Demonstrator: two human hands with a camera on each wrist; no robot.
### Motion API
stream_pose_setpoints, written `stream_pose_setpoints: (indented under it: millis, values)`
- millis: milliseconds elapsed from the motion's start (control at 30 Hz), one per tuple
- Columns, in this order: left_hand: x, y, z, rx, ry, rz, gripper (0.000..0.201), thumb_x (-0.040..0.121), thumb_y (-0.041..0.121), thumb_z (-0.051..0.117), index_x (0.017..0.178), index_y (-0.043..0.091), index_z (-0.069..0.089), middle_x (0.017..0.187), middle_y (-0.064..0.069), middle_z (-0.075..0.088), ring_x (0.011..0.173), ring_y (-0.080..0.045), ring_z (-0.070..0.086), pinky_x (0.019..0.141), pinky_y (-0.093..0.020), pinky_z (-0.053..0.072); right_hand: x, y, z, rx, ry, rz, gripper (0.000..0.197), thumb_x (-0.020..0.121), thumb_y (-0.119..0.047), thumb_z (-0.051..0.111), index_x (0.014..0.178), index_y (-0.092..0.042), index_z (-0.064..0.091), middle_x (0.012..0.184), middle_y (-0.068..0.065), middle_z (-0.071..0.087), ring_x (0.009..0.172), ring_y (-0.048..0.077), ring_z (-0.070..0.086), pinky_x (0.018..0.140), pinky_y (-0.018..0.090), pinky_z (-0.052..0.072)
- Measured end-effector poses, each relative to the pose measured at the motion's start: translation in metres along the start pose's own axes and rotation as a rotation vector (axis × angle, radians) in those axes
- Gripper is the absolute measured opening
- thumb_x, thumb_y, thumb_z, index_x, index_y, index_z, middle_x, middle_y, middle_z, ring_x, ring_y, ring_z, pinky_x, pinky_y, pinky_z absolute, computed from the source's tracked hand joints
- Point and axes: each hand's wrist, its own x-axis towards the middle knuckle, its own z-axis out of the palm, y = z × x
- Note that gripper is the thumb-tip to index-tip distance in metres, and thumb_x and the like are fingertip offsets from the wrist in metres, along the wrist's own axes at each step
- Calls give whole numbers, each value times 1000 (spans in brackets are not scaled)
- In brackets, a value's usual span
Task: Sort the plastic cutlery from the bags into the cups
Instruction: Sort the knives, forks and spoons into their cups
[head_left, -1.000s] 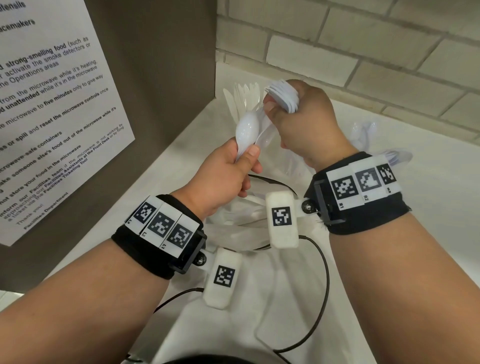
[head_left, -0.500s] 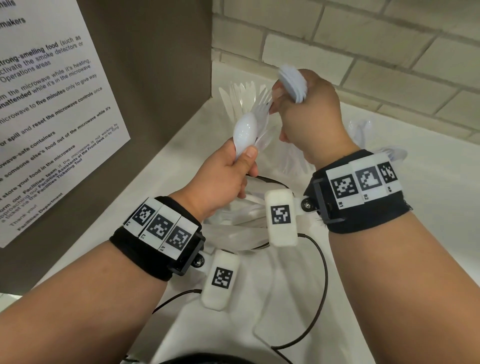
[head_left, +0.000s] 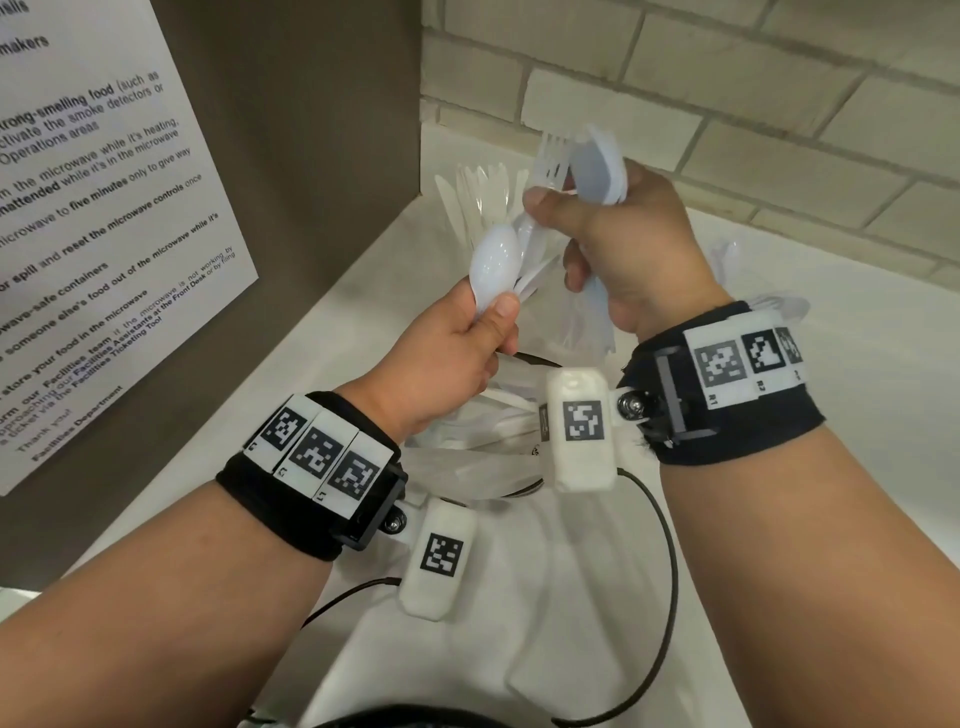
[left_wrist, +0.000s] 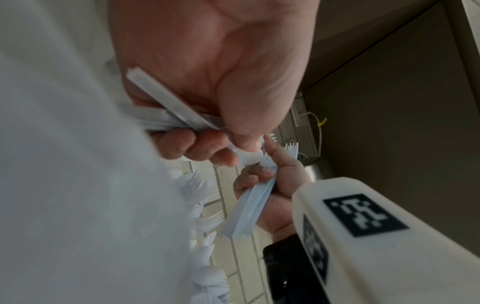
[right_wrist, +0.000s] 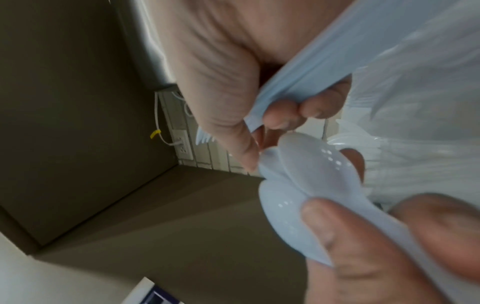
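Observation:
My left hand (head_left: 457, 343) grips a small bunch of white plastic cutlery, a spoon bowl (head_left: 494, 266) sticking up past the thumb; in the left wrist view the handles (left_wrist: 166, 107) cross my palm. My right hand (head_left: 618, 244) grips a thick stack of white spoons (head_left: 602, 166) with a fork (head_left: 551, 158) on its left side, thumb and forefinger pinching at the top of the left bunch. Behind the hands a cup of forks and knives (head_left: 480, 200) stands in the corner. A clear plastic bag (head_left: 483, 452) with cutlery lies below my wrists.
A brown panel with a printed notice (head_left: 104, 234) walls off the left side. A tiled wall (head_left: 727, 104) runs along the back. More bagged cutlery (head_left: 779, 306) lies right of my right wrist on the white counter (head_left: 857, 389). Sensor cables (head_left: 670, 571) hang under my wrists.
My right hand has risen with its spoon stack and a fork now stands up beside the stack. My left hand has stayed almost where it was, still holding its bunch.

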Motion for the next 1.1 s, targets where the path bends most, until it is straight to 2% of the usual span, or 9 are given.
stream_pose_setpoints:
  millis: [100, 200, 300, 433, 533, 633, 733, 933, 1100]
  values:
    - [0, 1, 1, 1, -15, -25, 34, 103, 32, 41, 125, 9, 50, 74, 3, 51, 48, -9, 34, 49, -26, 31, 3, -3, -5, 64, 77, 4, 7, 87, -13, 66, 90, -9, 61, 77, 13, 69, 39, 16, 43, 41, 23, 35]
    - [0, 4, 1, -25, -17, -42, 33, 100, 33, 46, 125, 13, 52, 69, 5, 46, 50, -9, 33, 48, -24, 31, 16, -14, -29, 165, 232, -54, 20, 91, -11, 57, 109, -5, 57, 83, 12, 75, 54, 15, 58, 46, 23, 40]
    - [3, 8, -1, -57, 6, -38, 31, 98, 29, 51, 124, 13, 54, 65, 6, 40, 52, -8, 33, 50, -25, 32, 35, -20, -55, 234, 360, -204, 31, 91, -6, 51, 121, 1, 49, 76, 12, 68, 65, 19, 65, 56, 27, 49]
    - [9, 14, 0, -104, 72, -37, 28, 101, 30, 47, 119, 11, 58, 69, 7, 47, 52, -7, 38, 52, -25, 39, 51, -10, -63, 193, 287, -287, 31, 96, -13, 51, 124, -6, 41, 81, 10, 53, 57, 24, 62, 63, 36, 55]
    - [12, 15, 2, -115, 83, -35, 28, 101, 31, 46, 116, 12, 60, 68, 14, 55, 53, -8, 40, 55, -27, 40, 57, 8, -55, 134, 265, -308, 38, 94, -13, 54, 128, -3, 39, 84, 9, 51, 56, 22, 53, 61, 32, 54]
    - [12, 15, 1, -112, 75, -24, 25, 101, 31, 46, 115, 17, 61, 70, 9, 52, 53, -8, 40, 55, -27, 40, 61, 31, -51, 153, 263, -296, 30, 94, -10, 55, 121, -5, 42, 85, 10, 50, 59, 21, 52, 62, 30, 52]
    - [12, 13, 0, -112, 80, -25, 26, 101, 31, 46, 115, 14, 61, 64, 15, 55, 52, -8, 40, 54, -27, 40, 62, 54, -47, 189, 256, -241, 24, 94, -7, 57, 115, -10, 46, 85, 11, 51, 61, 19, 52, 62, 28, 52]
    - [11, 12, -1, -108, 88, -31, 28, 101, 30, 46, 116, 11, 60, 62, 19, 59, 53, -9, 40, 54, -28, 40, 61, 73, -48, 241, 277, -57, 32, 74, 0, 78, 98, -15, 64, 91, 0, 66, 86, 14, 64, 81, 24, 55]
    - [11, 12, -1, -104, 90, -27, 26, 101, 30, 47, 116, 15, 61, 67, 11, 53, 53, -9, 40, 53, -27, 40, 62, 67, -58, 188, 256, -94, 55, 64, -6, 85, 108, -20, 57, 99, 4, 63, 100, 16, 62, 94, 31, 53]
